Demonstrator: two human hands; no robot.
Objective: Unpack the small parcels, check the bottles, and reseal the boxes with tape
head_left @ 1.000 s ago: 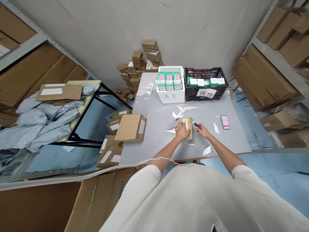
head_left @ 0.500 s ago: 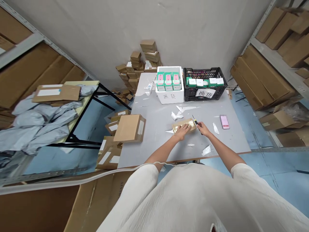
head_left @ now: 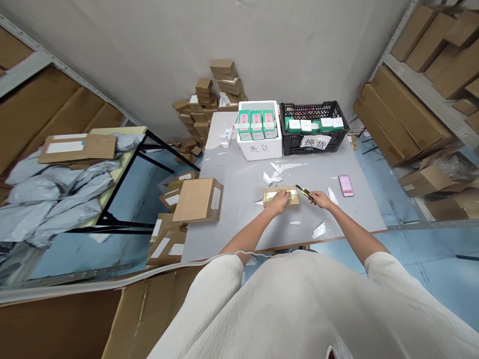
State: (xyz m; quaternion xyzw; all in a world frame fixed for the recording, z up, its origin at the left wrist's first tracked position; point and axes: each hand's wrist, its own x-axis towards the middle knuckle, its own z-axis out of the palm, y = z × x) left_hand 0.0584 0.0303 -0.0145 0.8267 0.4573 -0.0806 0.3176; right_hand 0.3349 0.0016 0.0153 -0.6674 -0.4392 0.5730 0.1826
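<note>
A small cardboard box (head_left: 295, 202) with shiny tape across its top lies on the grey table (head_left: 232, 219). My left hand (head_left: 279, 202) rests on the front and top of this box, fingers bent and closed against it. In my right hand (head_left: 321, 199) is a black and yellow utility knife (head_left: 307, 194), gripped by its handle. The knife points to the upper left, its tip close to the box's right end; whether it touches cannot be seen. Scraps of torn white paper (head_left: 319, 230) lie around the box.
A larger carton (head_left: 195, 199) stands at the table's left edge. Along the back are a white foam bin (head_left: 258, 149) with green-and-pink boxes and a black crate (head_left: 339, 137) with more boxes. A pink phone-like item (head_left: 346, 185) lies right. Shelves of cartons flank both sides.
The box has turned to lie straighter. My left hand's fingers have gone from spread flat to bent on it. The knife has tilted lower, and my right hand has shifted slightly right.
</note>
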